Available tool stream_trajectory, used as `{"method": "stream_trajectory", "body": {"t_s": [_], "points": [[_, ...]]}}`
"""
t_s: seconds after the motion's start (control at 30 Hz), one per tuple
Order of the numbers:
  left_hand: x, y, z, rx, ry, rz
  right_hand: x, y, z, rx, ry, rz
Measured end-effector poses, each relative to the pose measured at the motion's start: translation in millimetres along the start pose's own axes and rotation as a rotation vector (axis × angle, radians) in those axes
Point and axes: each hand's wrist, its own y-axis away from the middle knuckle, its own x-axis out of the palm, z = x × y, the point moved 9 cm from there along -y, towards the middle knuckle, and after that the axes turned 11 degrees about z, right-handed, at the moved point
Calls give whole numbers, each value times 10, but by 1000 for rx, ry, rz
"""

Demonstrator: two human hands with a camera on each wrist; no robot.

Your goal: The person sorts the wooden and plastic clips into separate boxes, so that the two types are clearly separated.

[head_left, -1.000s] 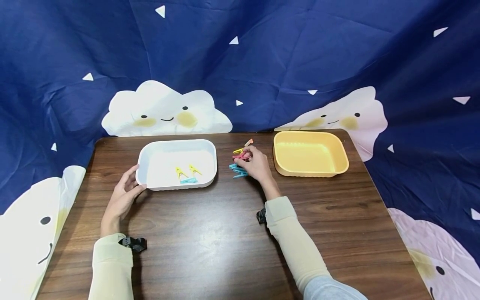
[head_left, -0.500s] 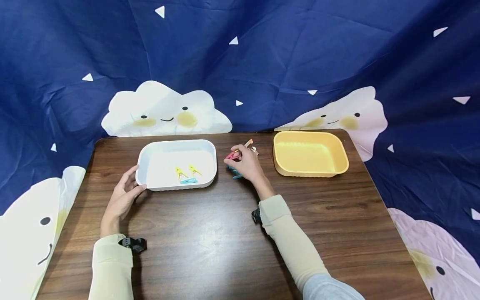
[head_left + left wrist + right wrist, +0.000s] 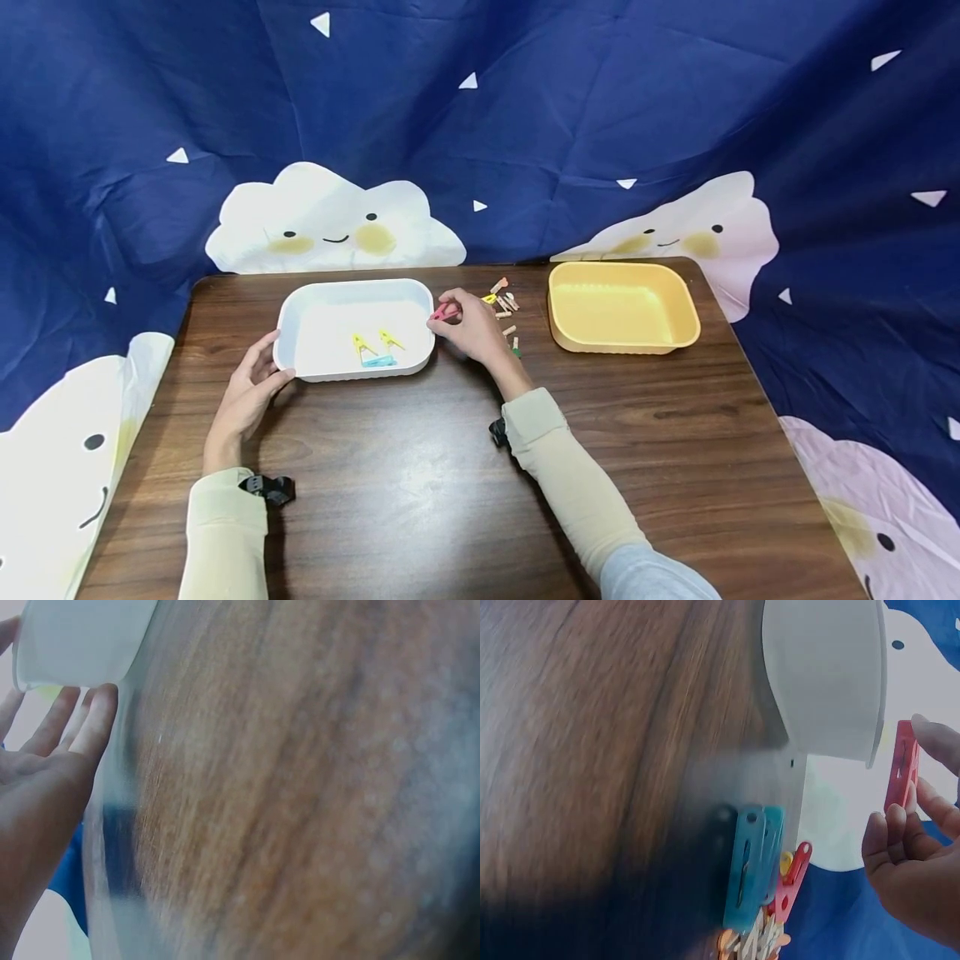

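Observation:
In the head view my left hand holds the near left corner of a white plastic bin, thumb at the front rim and fingers along the side. Two yellow clothespins and a light blue clothespin lie inside. My right hand pinches a red clothespin between thumb and fingers, above the table beside the bin's right rim. The right wrist view shows the held clothespin raised off the table. Below it lie blue clothespins and another red clothespin.
Small wooden clothespins and a yellow clothespin are scattered right of my right hand. A yellow plastic bin stands at the back right of the brown table. A blue cloud-patterned cloth hangs behind.
My right hand has taken the red clothespin from the pile and moved left to the white bin's right rim, uncovering wooden clothespins. The left hand has stayed at the bin's corner.

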Motion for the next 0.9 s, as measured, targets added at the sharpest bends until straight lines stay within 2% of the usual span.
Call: {"method": "stream_trajectory", "body": {"t_s": [0.27,0.5,0.67,0.9], "points": [[3,-1,14,-4,8,-2,159,-34,66,-7,-9,38],[-2,-11,3,6,19,-5,283,-79,154,-17,66,73],[-3,-10,11,3,28,-4,374,-96,199,-13,77,100],[-4,-10,22,7,31,4,447,-114,395,-68,91,138]]}}
